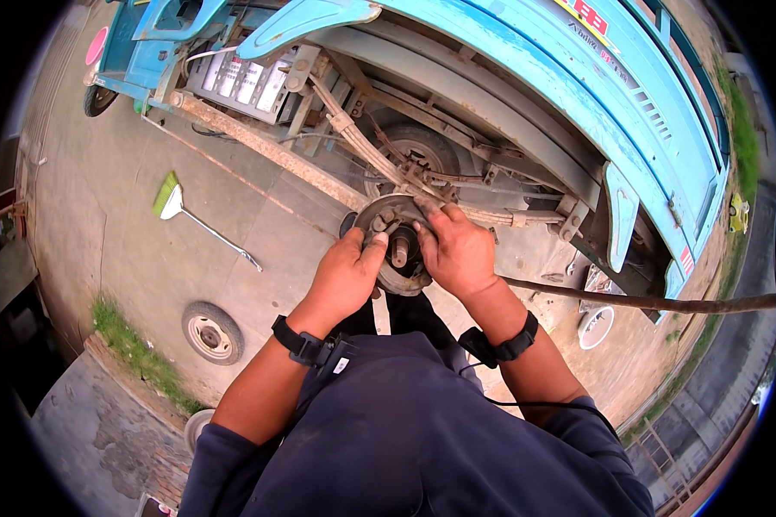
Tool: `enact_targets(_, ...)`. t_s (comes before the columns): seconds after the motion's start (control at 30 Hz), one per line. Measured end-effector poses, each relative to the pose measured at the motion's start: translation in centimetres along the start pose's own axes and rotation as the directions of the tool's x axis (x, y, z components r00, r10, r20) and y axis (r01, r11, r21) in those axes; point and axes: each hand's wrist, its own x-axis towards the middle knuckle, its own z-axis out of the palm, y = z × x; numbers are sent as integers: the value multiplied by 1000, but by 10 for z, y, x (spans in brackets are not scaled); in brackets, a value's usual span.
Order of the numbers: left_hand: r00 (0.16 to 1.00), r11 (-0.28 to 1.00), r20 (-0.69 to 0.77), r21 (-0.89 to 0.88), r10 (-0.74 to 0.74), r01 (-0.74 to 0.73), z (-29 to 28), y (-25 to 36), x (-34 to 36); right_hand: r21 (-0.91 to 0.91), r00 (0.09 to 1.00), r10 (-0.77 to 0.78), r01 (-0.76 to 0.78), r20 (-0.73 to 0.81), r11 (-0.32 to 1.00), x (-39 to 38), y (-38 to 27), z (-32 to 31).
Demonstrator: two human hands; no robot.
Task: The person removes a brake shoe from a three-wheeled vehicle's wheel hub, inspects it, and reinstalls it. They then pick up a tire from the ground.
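Covering rusty brake hub, both hands, fingertips hidden

To your left, a broom with a green head and a long metal handle lies flat on the concrete ground. Nearer you, a small wheel lies on its side beside a strip of grass. To your right, a white round dish rests under a long rusty bar.

Red-and-yellow label atop blue truck body; small red-white sticker near its right corner.
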Motion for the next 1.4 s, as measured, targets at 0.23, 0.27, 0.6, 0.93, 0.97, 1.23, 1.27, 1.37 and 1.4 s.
enact_targets(0.23,1000,999,-11,-29,22,-22,0,-7,1,-19,1000,4,-4,-24,1000,2,-3,-2)
enact_targets(0.27,1000,999,-12,-26,27,-27,0,-9,2,-31,1000,8,-8,-20,999,1,-4,-2)
enact_targets(0.6,1000,999,8,-32,-3,3,-1,-9,1,-41,998,29,-31,-55,999,2,-7,1)
enact_targets(0.93,1000,1000,5,-20,20,-20,0,-13,4,-63,998,19,-16,57,998,13,-8,-13)
enact_targets(0.97,1000,1000,8,-19,24,-24,0,-13,5,-75,999,-18,20,37,997,15,-6,-14)
enact_targets(1.23,999,999,20,-31,43,-42,-1,-15,6,202,999,-48,45,11,978,9,18,14)
enact_targets(1.27,999,999,23,-33,44,-43,-1,-16,6,201,999,-52,50,6,978,9,18,15)
enact_targets(1.37,998,998,30,-30,49,-48,-2,-15,7,193,998,-64,57,30,979,11,19,14)
enact_targets(1.4,998,998,32,-25,50,-49,-3,-15,7,191,997,-68,58,44,980,12,19,14)
